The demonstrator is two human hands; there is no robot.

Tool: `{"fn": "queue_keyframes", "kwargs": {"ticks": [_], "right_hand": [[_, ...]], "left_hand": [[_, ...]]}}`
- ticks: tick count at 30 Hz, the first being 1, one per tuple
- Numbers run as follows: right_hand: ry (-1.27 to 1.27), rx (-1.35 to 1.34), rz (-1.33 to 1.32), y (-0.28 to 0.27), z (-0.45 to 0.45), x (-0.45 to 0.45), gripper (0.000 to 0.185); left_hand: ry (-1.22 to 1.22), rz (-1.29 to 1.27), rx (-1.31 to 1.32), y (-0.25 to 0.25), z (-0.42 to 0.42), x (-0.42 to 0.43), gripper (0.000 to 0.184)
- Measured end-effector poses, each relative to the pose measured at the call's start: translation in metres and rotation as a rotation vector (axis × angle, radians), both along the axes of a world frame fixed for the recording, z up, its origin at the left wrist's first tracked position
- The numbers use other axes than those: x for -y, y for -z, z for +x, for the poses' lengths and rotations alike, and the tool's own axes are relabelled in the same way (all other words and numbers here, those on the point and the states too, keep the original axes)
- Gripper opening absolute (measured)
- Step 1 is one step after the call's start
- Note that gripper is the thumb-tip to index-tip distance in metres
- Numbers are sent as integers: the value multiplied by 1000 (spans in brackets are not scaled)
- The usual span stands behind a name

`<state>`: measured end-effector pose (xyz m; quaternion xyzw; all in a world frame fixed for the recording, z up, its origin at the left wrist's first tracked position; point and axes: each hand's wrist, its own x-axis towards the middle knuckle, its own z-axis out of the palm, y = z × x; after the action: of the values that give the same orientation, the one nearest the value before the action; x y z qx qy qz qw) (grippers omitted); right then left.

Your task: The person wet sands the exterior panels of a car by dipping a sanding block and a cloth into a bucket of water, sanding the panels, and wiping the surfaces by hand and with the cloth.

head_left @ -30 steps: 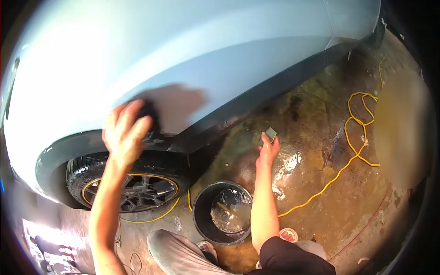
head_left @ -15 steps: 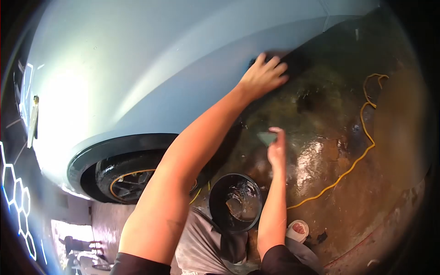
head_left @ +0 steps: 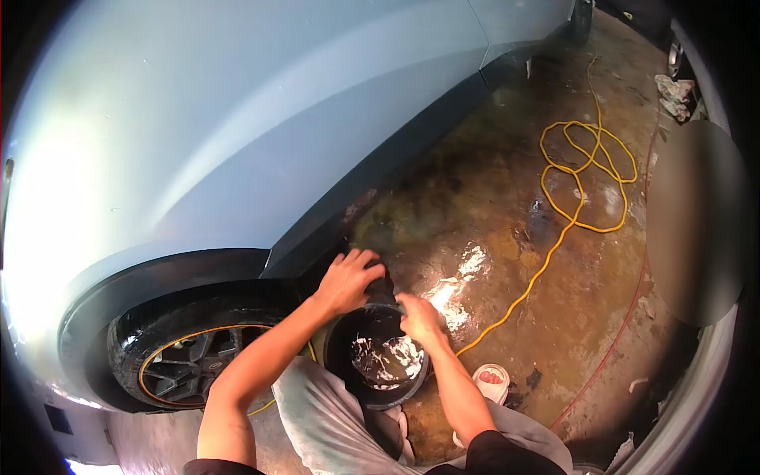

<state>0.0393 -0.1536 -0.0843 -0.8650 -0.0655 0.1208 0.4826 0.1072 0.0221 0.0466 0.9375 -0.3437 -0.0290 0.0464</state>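
The left hand [head_left: 347,283] is placed above the far rim of a black bucket [head_left: 336,360], its fingers curved over a dark item [head_left: 381,286]; the grasp is on this item, whose outline is partly hidden by the fingers and merges with the dark ground behind. The right hand [head_left: 421,317] lies just beside the left grip, at the right-hand part of the bucket's far rim, back of the hand uppermost and fingers directed toward the dark item; whether these fingers enclose anything, or touch the item, cannot be told. Directly below and between the two grips, in picture terms, is the bucket's opening, containing liquid [head_left: 388,362] with bright reflections. Above and to the left of the left grip extends the pale blue-grey car body [head_left: 317,119], bordered below by a dark sill [head_left: 396,158]; neither hand touches the body. Lower left of the left grip is the car's wheel [head_left: 194,368], with an orange ring around its rim, partly covered by the left forearm. Right of the right grip, a yellow cord [head_left: 529,289] runs over the wet, stained floor [head_left: 475,198] and forms loops farther up. Well apart from both grips, at the far right, are a thin red line [head_left: 613,336] along the floor and a crumpled pale cloth [head_left: 674,93]. Nearer the wearer than the grips are a grey-clad leg [head_left: 324,416] and a light-coloured shoe [head_left: 492,383].
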Motion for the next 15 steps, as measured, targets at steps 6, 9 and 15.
{"fn": "queue_keyframes", "kwargs": {"ticks": [6,9,15], "right_hand": [[246,50,7,11,22,39,47],[398,82,-146,4,48,69,46],[557,156,-314,12,79,136,38]], "left_hand": [[120,27,-356,78,-50,11,55],[54,237,-577,150,-39,40,63],[-309,360,-536,228,1,99,77]]}}
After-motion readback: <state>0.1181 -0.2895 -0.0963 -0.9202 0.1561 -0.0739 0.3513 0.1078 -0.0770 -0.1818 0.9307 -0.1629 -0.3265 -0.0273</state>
